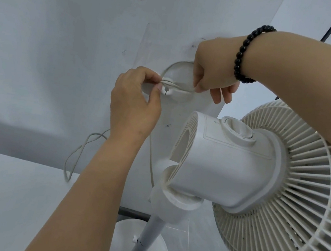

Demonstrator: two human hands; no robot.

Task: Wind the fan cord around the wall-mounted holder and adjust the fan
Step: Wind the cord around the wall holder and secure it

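A round white plastic wall-mounted holder point(178, 75) sits on the pale grey wall point(56, 52), near the middle of the view. Several strands of thin off-white fan cord point(177, 85) run across the front of the holder, and one strand arcs around its upper left rim.

The left hand point(134, 103) is at the holder's left edge, thumb and forefinger pinched closed on the cord strands where they meet the rim; the other fingers are curled in. The right hand point(213, 69), with a black beaded bracelet point(243, 54) on the wrist, reaches in from the upper right and covers the holder's right edge. Its thumb and forefinger nip the other end of the same strands, while the remaining fingers hang loosely downward.

Below the left hand, slack cord drops along the wall: one line falls straight down beside the fan neck, and a long loop hangs out to the left, behind the left forearm.

The white plastic pedestal fan point(228, 162) stands just beside the wall at lower right, its ribbed grille point(296, 190) facing right, a round knob point(238, 129) on top of the motor housing, its pole point(149, 236) rising from a round base point(128, 242).
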